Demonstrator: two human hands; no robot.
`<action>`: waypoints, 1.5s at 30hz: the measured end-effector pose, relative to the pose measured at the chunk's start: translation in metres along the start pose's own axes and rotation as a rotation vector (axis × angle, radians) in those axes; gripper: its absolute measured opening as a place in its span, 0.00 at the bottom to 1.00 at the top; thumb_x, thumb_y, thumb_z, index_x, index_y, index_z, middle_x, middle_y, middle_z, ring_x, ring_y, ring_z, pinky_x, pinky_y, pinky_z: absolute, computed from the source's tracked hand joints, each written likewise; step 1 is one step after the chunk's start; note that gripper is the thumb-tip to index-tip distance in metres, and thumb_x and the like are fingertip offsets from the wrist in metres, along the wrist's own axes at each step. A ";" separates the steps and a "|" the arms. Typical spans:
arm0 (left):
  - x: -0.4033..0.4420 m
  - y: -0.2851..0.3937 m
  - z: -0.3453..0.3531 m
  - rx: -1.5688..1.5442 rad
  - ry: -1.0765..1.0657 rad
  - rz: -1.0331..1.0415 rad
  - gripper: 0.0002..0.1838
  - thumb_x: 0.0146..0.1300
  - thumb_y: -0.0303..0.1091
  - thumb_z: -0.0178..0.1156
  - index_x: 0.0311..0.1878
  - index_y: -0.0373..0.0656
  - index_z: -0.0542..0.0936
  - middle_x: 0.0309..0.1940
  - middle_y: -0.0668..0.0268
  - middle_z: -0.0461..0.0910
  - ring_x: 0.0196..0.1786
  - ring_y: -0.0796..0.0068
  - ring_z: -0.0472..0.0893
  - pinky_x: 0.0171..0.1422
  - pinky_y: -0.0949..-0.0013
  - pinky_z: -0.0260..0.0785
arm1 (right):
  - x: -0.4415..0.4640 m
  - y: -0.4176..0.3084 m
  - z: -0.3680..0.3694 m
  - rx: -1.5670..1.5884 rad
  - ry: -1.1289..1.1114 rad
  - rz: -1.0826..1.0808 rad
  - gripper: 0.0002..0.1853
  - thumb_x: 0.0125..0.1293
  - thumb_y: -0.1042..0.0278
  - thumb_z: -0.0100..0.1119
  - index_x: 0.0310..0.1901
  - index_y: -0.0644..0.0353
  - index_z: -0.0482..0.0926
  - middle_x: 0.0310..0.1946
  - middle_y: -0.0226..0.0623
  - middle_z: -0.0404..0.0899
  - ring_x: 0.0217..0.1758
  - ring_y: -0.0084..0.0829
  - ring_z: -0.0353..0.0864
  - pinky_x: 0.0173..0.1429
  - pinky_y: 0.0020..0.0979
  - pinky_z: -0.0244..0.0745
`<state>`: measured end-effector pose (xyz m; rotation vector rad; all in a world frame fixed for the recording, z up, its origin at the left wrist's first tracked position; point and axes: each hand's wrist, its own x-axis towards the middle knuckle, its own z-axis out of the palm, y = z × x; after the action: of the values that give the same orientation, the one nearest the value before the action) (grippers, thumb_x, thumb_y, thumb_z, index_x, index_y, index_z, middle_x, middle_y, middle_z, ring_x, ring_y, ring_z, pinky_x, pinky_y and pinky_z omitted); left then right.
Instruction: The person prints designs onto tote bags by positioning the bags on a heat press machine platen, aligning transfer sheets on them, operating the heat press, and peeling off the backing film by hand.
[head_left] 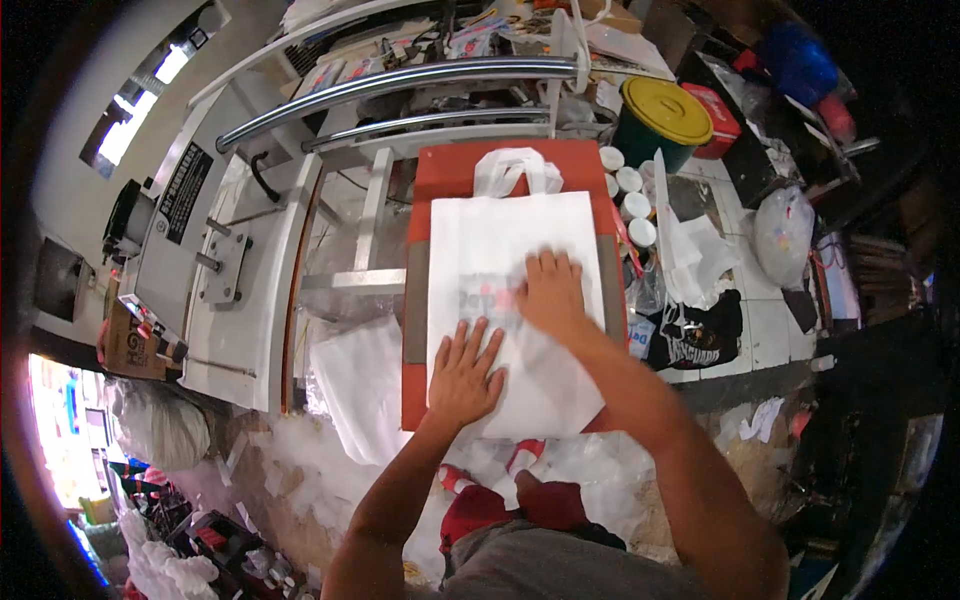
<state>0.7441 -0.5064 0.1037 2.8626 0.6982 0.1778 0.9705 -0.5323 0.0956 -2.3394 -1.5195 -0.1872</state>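
Two hands [465, 385], one white bag [530, 390], two chrome bars [400, 78], one yellow lid [667, 109]

A: Where are the hands now?
B: Left hand [467, 374] spread flat on the white bag [540, 380], right hand [550, 293] blurred over its print!
A: And underneath?
B: A red board [437, 170], its top edge showing beyond the handles [518, 172]!

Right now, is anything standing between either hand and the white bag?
Nothing visible does. The left hand is spread on the white bag; the right hand, slightly blurred, is at its surface beside the faint print.
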 end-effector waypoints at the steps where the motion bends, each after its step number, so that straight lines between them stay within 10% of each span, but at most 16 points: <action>1: 0.000 0.000 0.001 0.016 -0.003 -0.004 0.34 0.69 0.49 0.51 0.77 0.54 0.62 0.79 0.58 0.55 0.79 0.49 0.54 0.80 0.43 0.47 | 0.024 0.005 0.008 0.011 0.029 -0.050 0.26 0.59 0.59 0.58 0.59 0.61 0.75 0.66 0.49 0.69 0.65 0.50 0.68 0.66 0.56 0.61; 4: -0.001 -0.003 0.000 -0.010 -0.034 -0.005 0.33 0.71 0.50 0.49 0.77 0.53 0.61 0.79 0.57 0.53 0.80 0.47 0.52 0.80 0.43 0.44 | 0.075 0.048 0.044 -0.028 -0.020 -0.080 0.32 0.69 0.52 0.44 0.73 0.54 0.65 0.77 0.49 0.54 0.81 0.56 0.48 0.80 0.58 0.42; 13: 0.001 -0.019 0.003 -0.071 0.031 0.054 0.33 0.70 0.47 0.52 0.77 0.50 0.61 0.78 0.55 0.55 0.79 0.46 0.53 0.80 0.42 0.46 | -0.072 0.003 -0.053 0.022 -0.123 -0.028 0.34 0.71 0.50 0.50 0.72 0.63 0.63 0.78 0.54 0.49 0.81 0.59 0.42 0.78 0.64 0.41; 23: -0.021 -0.034 0.004 -0.019 0.181 -0.088 0.33 0.68 0.40 0.53 0.75 0.43 0.64 0.76 0.48 0.58 0.78 0.39 0.55 0.80 0.44 0.48 | -0.150 0.012 -0.046 0.005 -0.109 0.038 0.39 0.70 0.45 0.51 0.75 0.61 0.59 0.79 0.51 0.48 0.81 0.59 0.45 0.79 0.62 0.40; 28: -0.058 -0.067 0.005 -0.409 0.467 -0.093 0.29 0.69 0.30 0.53 0.72 0.34 0.64 0.72 0.42 0.62 0.76 0.41 0.60 0.79 0.49 0.51 | -0.182 0.043 -0.037 0.307 0.353 0.126 0.25 0.72 0.60 0.54 0.64 0.66 0.71 0.65 0.55 0.70 0.70 0.56 0.66 0.75 0.51 0.57; 33: -0.229 -0.078 0.013 -0.461 0.553 -0.495 0.21 0.66 0.25 0.53 0.62 0.34 0.71 0.59 0.45 0.73 0.65 0.42 0.70 0.72 0.51 0.60 | -0.304 0.062 0.003 0.444 0.416 0.987 0.10 0.71 0.69 0.54 0.45 0.69 0.76 0.41 0.50 0.77 0.42 0.44 0.78 0.53 0.44 0.73; 41: -0.605 -0.062 0.147 -0.420 -0.113 -0.708 0.15 0.58 0.25 0.58 0.50 0.36 0.75 0.46 0.44 0.76 0.52 0.39 0.74 0.60 0.46 0.68 | -0.330 -0.030 0.213 0.118 -0.194 0.121 0.16 0.58 0.63 0.68 0.45 0.61 0.79 0.45 0.47 0.80 0.52 0.52 0.77 0.60 0.49 0.71; 45: -0.793 -0.052 0.193 -0.391 -0.384 -0.552 0.13 0.59 0.34 0.60 0.45 0.38 0.77 0.41 0.46 0.80 0.46 0.40 0.78 0.51 0.45 0.72 | -0.284 -0.030 0.247 -0.226 -0.518 0.663 0.45 0.54 0.37 0.70 0.66 0.61 0.71 0.68 0.50 0.70 0.69 0.52 0.70 0.70 0.56 0.64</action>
<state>0.0526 -0.8601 -0.1523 2.1505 1.1722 -0.2763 0.8060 -0.6786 -0.2115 -3.0929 -0.8311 0.4655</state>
